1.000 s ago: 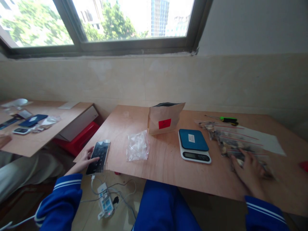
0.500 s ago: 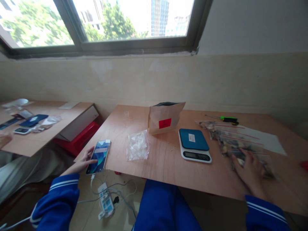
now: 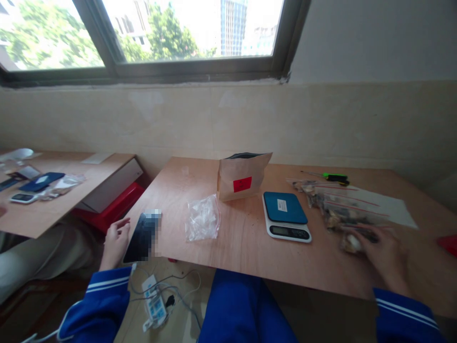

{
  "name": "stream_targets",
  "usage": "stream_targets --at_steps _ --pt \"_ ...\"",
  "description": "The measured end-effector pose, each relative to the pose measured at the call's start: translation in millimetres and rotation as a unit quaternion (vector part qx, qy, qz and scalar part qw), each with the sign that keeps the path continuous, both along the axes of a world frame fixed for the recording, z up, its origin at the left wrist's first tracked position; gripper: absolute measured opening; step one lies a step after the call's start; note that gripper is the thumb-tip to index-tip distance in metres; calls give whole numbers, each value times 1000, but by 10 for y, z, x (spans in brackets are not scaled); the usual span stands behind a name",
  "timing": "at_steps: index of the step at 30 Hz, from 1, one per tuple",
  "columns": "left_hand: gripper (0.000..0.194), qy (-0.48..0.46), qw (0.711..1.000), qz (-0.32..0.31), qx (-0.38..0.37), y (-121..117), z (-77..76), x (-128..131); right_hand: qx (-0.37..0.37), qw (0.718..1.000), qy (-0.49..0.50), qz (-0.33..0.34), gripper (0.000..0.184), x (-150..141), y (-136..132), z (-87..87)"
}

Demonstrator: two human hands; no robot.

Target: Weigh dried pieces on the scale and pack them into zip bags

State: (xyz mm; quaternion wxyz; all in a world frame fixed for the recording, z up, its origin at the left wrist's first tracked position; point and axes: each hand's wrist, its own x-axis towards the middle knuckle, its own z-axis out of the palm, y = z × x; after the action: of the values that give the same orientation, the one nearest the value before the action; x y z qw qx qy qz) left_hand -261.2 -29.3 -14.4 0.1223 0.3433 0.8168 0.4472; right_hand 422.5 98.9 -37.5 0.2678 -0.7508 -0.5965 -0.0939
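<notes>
My left hand (image 3: 117, 240) is beside a phone (image 3: 137, 238) at the table's left edge, fingers loosely curled and apart, with nothing in them. The phone's screen is dark, and a white cable runs from its lower end. At the right, my right hand (image 3: 387, 252) grips the nearest clear zip bag (image 3: 352, 243), which holds brown and whitish pieces. Its fingertips are blurred. Similar filled zip bags (image 3: 333, 207) overlap behind it. Left of them lies a kitchen scale (image 3: 285, 209) with a blue top and a dark display.
An open kraft pouch (image 3: 228, 174) with a red label stands behind a clear bag of small packets (image 3: 203, 219). A green and black screwdriver (image 3: 330, 176) lies at the back right. A power strip (image 3: 154, 302) is below the table. Another table (image 3: 82, 183) is at the left.
My left hand has come off the phone to its left, and the phone's screen has gone dark. My right hand has closed on the nearest zip bag, moving it slightly.
</notes>
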Motion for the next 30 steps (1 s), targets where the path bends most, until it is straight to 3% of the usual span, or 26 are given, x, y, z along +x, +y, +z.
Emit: stream_targets --at_steps 3,5,7,9,11,14,16,18,19,21,24,27,30 --pt "35 3 999 -19 49 3 201 516 48 996 70 -15 47 -97 -78 297" --pt "31 -57 987 -121 91 17 364 1008 99 988 119 1 47 -307 -186 575" --pt "27 -145 955 -230 115 27 525 1550 137 975 163 68 45 -616 -329 886" --pt "24 -252 908 -314 116 24 653 2059 118 949 217 194 36 -971 -483 1175" --pt "27 -353 851 -373 110 9 724 2464 46 902 262 340 25 -1308 -621 1382" --pt "35 -480 768 -416 86 -24 704 2832 -58 796 303 520 20 -1706 -766 1488" --pt "47 -560 710 -423 61 -45 638 2938 -113 736 320 586 22 -1896 -830 1456" --pt "55 -612 674 -409 52 -67 576 2969 -158 698 324 619 24 -2040 -884 1397" --pt "56 -626 672 -393 52 -79 556 2965 -177 685 316 632 26 -2097 -910 1369" --pt "50 -630 693 -346 57 -101 542 2934 -202 672 289 651 27 -2183 -958 1331" --pt "39 -621 728 -283 56 -112 558 2858 -218 678 263 651 28 -2244 -1014 1316" --pt "34 -589 747 -305 54 -87 567 2788 -217 692 268 634 32 -2259 -1044 1315" --pt "32 -500 790 -347 75 -60 557 2754 -176 731 272 600 28 -2295 -1065 1286"
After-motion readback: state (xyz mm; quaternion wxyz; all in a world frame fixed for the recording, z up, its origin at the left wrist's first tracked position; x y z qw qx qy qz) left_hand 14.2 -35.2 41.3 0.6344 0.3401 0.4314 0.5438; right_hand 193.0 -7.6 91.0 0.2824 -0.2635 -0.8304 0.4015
